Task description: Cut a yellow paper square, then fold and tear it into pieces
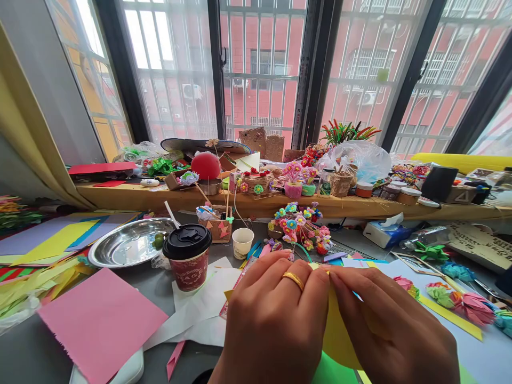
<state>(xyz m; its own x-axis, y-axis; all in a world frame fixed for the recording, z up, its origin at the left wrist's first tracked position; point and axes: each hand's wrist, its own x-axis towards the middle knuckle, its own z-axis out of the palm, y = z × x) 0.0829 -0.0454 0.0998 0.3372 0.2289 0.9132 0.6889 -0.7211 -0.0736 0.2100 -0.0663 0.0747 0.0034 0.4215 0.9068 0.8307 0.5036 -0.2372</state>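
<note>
Both hands meet in front of me over a sheet of yellow paper [339, 330]. My left hand [276, 309], with a gold ring on one finger, pinches the paper's upper edge. Right beside it, my right hand [388, 320] grips the same edge between thumb and fingers. Much of the sheet is hidden behind the hands, and a small yellow corner pokes out left of the left hand. Below lies something bright green [334, 370]. White paper sheets [208, 298] spread out to the left of my hands.
A pink paper square [104, 325] lies at left, near a lidded coffee cup [188, 261] and a steel plate [116, 248]. Behind stand a paper cup [242, 242] and colourful craft flowers [298, 224]. Folded paper flowers [474, 306] lie at right. The window ledge [168, 201] is crowded.
</note>
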